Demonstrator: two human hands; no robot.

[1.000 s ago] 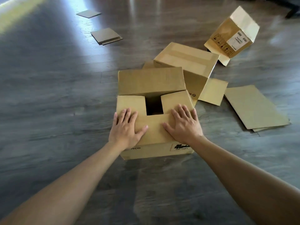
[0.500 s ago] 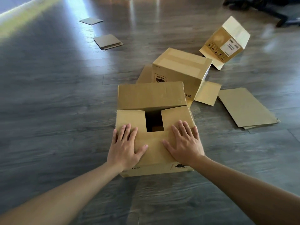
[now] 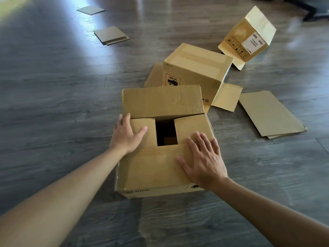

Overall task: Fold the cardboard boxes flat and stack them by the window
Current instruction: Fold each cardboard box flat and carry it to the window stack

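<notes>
Cardboard box (image 3: 160, 168) in the foreground, standing on a grey wood-plank floor (image 3: 53, 107), its top flaps folded inward so that a dark rectangular gap is left at the centre. The lettering "PICO" is printed on the near side wall. The far flap (image 3: 162, 101) is seen raised slightly above the two side flaps. The left hand (image 3: 125, 135) is laid over the left upper edge of the box, fingers spread and curled over the edge, thumb resting on the left side flap; nothing is enclosed in it. The right hand (image 3: 204, 161) is pressed flat on the near right part of the top, palm down, fingers fully extended and splayed; nothing is gripped. Both forearms are extended from the lower corners of the view.

Just behind this box a second, taped box (image 3: 197, 68) is shown lying on the floor, marked with a "UN 3481" label on its near wall, with loose flaps spread on the floor at its left and right. Farther back and to the right, a smaller box (image 3: 249, 36) is tilted on one edge, bearing a white shipping label and handling symbols. To the right of the foreground box, flattened cardboard sheets (image 3: 270, 113) are laid on the floor in a low pile. At upper left, well apart from the boxes, a thin stack of flat cardboard pieces (image 3: 110, 34) and a single flat piece (image 3: 90, 10) beyond it are seen near a band of bright light on the floor.
</notes>
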